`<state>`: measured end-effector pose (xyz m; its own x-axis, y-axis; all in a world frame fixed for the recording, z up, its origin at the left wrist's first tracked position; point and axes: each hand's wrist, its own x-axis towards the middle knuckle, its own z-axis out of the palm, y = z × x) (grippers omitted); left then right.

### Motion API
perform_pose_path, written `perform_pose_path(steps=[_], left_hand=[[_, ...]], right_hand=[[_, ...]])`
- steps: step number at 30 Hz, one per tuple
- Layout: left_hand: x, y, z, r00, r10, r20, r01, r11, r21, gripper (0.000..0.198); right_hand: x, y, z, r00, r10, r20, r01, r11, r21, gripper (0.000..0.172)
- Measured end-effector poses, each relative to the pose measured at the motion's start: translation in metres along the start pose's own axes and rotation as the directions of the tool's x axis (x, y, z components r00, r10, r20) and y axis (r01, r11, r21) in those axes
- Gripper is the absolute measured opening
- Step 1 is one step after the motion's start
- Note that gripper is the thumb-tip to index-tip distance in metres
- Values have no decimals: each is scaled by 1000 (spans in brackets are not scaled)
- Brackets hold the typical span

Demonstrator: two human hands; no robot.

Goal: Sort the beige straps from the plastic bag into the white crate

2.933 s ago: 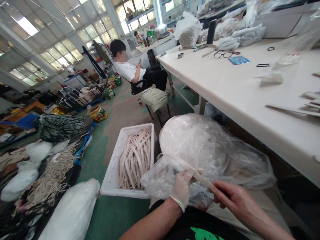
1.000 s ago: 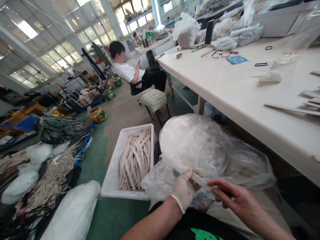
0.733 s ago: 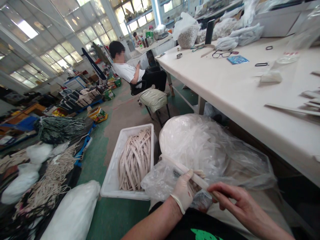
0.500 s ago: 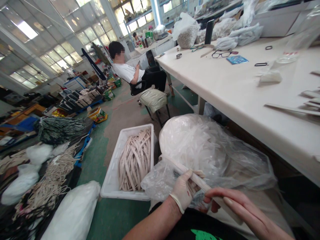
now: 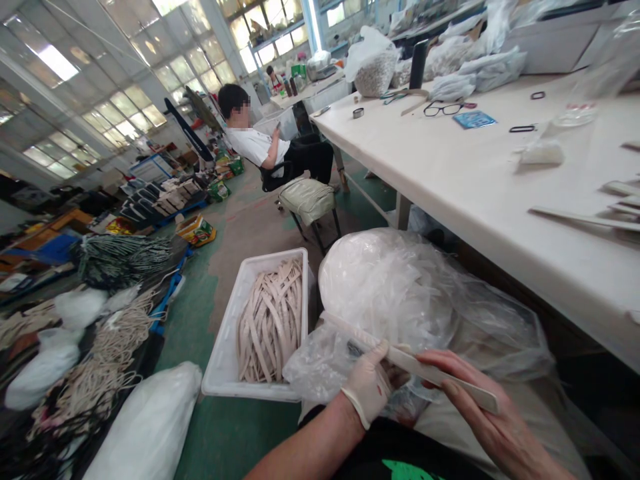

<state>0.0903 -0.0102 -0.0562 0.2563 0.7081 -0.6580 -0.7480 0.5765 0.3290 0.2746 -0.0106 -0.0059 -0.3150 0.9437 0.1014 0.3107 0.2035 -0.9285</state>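
**Fig.** Seated worker's lap, viewed from beside the bench.

**Hands.** L hand [image 5: 367, 387], in a thin white glove, is closed on a long flat cream strip [image 5: 407, 362]: thumb on top, fingers curled under, clamped approx. mid-length. R hand [image 5: 475, 413], bare, lies w/ fingers stretched along the strip's near end, touching it. Whether the thumb pins it down cannot be told from here.

**Strip.** It runs on a slant. The far end is at upper L, against the bag. The near end is at lower R, over the R fingers and just above the worker's knees.

**Around the hands.**
- Behind the hands, touching L hand: a large clear crumpled plastic bag [image 5: 400, 287] stuffed w/ pale strips, betw. worker and table.
- L of the bag, just beside it on the green floor: a white rectangular plastic tray [image 5: 220, 360]. It holds a loose bundle of beige flat bands [image 5: 273, 327], laid mostly lengthwise.
- Fg. L: a white filled sack [image 5: 145, 427], and beyond it a heap of cream cords [image 5: 100, 363].

**R side and bg.**
- A long white worktable [image 5: 465, 193], w/ black-framed spectacles [image 5: 443, 108] toward its far end.
- A stool w/ pale green cushion [image 5: 307, 197] near the table's corner leg.
- Just behind the stool, another person [image 5: 260, 143] in a white top, seated on a black chair.
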Motion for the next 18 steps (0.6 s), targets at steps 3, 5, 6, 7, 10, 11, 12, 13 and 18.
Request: perform_pose_path(steps=[3, 5, 6, 7, 10, 11, 12, 13, 18], left_hand=[[2, -1, -2, 1000, -4, 16, 4, 1000, 5, 39], [3, -1, -1, 1000, -3, 10, 3, 1000, 3, 38], [3, -1, -1, 1000, -2, -2, 2, 1000, -3, 37], [2, -1, 0, 1000, 1, -18, -2, 1000, -11, 35], [3, -1, 0, 999, 4, -35, -5, 1000, -31, 30], [3, -2, -1, 999, 3, -32, -4, 1000, -29, 29], [3, -2, -1, 1000, -1, -31, 0, 1000, -21, 29], [4, -2, -2, 1000, -6, -28, 5, 1000, -12, 30], [3, -4, -4, 997, 19, 79, -20, 1000, 7, 36]], right_hand=[[-1, 6, 2, 1000, -23, 1, 23, 1000, 15, 34], [-1, 9, 3, 998, -4, 55, 2, 999, 42, 36], [-2, 10, 4, 996, 3, 84, -7, 999, 51, 37], [-2, 10, 4, 994, 7, 106, -13, 998, 58, 38], [-3, 9, 5, 991, 20, 130, -29, 997, 72, 41], [-3, 8, 5, 991, 25, 133, -36, 996, 81, 43], [-2, 7, 5, 990, 30, 135, -43, 995, 88, 44], [-2, 6, 5, 990, 32, 136, -45, 994, 94, 44], [2, 3, 4, 995, 8, 102, -18, 995, 97, 42]])
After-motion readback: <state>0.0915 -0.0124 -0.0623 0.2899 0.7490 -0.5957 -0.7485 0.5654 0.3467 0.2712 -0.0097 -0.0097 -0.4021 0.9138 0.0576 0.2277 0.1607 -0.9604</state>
